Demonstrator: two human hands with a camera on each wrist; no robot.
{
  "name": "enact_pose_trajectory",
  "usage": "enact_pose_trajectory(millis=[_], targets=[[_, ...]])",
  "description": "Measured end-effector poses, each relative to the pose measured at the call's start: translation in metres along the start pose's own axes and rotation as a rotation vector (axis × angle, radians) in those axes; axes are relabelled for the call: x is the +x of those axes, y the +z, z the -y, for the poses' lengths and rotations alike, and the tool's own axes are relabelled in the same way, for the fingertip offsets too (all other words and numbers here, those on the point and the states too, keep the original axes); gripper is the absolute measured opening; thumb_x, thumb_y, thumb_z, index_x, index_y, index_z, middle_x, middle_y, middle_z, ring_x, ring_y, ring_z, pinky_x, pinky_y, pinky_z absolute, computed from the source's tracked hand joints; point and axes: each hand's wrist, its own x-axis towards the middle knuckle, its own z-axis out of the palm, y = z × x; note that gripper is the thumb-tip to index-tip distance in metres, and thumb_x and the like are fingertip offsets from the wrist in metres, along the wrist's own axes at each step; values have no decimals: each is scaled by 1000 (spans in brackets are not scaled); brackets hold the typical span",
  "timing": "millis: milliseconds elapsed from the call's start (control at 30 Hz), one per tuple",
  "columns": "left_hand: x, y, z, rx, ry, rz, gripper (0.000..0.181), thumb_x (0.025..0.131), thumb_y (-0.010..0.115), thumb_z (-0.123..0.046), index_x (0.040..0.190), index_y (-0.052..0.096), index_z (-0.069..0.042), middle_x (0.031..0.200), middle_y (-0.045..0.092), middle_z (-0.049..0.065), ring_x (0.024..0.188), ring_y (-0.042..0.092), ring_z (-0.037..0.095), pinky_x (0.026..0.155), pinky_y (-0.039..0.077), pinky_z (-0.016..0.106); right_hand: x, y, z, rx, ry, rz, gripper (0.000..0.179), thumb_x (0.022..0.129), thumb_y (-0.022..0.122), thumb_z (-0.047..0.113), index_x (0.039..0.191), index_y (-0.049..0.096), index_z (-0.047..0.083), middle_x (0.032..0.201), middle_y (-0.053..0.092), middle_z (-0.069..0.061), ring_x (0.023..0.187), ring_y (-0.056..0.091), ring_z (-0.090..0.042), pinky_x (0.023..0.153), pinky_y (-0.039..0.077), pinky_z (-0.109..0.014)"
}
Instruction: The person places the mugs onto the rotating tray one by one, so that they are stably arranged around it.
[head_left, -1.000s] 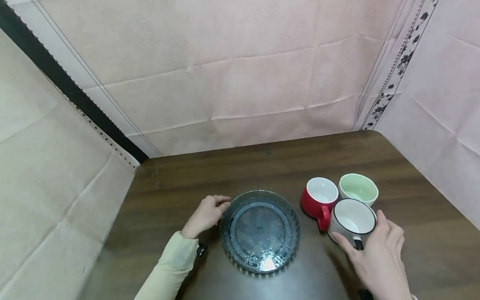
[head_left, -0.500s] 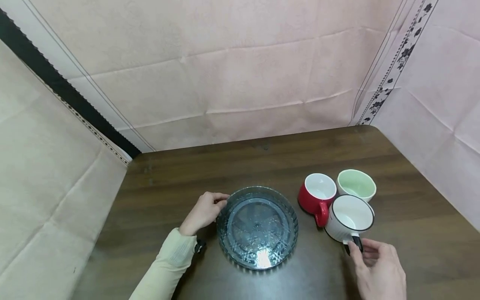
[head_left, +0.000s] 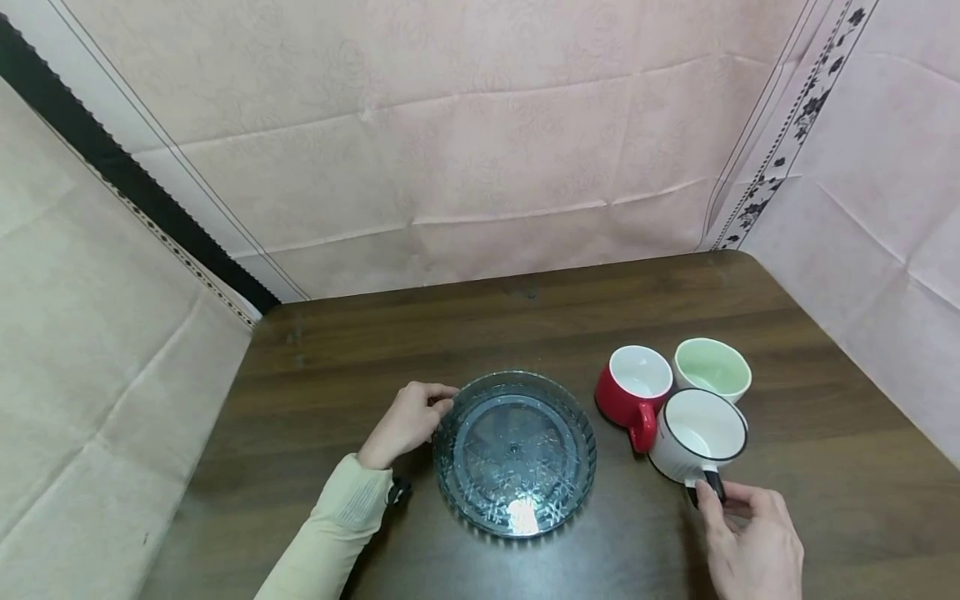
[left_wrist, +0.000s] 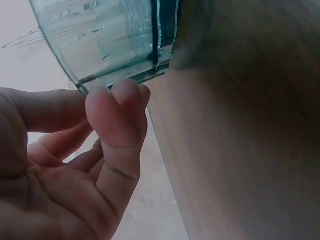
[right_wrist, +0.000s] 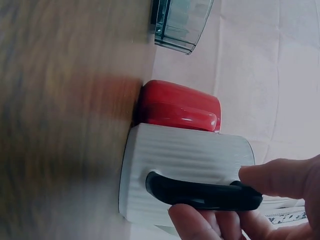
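A round blue-tinted glass dish with a scalloped edge stands on the table, left of three cups. My left hand is at its left rim, thumb and fingertips pinching the edge; the left wrist view shows the fingertips close against the glass wall. To the right, my right hand pinches the black handle of a white ribbed mug with a dark rim, thumb on one side and fingers on the other. The mug stands upright, its inside facing up.
Close behind the white mug are a red mug with a white inside and a light green cup. The brown wooden table ends at pale cloth walls at the back and sides.
My right hand has moved from around the white mug's body down to its handle and now pinches it. The left hand stays at the dish. The whole head view has shifted slightly.
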Motion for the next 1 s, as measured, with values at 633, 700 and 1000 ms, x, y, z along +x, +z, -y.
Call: enact_pose_trajectory(millis=[633, 700, 1000], targets=[[0, 1, 3, -16, 3, 19, 24, 98, 56, -9, 117, 69, -5, 97, 67, 8, 58, 58, 20, 52, 51, 32, -4, -29, -9, -18, 0, -113, 18, 78, 81, 17, 85, 69, 5, 77, 54, 16, 58, 36, 20, 56, 32, -16], [0, 0, 2, -17, 2, 19, 24, 98, 56, -10, 117, 69, -5, 96, 67, 8, 58, 58, 20, 52, 51, 32, -6, -33, -9, 5, -46, -147, 16, 75, 82, 11, 84, 69, 5, 76, 47, 28, 57, 37, 22, 52, 33, -9], [-3, -2, -1, -17, 8, 19, 24, 98, 56, -9, 117, 69, -5, 89, 66, 9, 57, 57, 19, 51, 51, 32, -12, -46, -1, 111, -292, -185, 28, 61, 83, -14, 80, 67, 0, 75, 48, 30, 67, 42, 22, 49, 37, -4]])
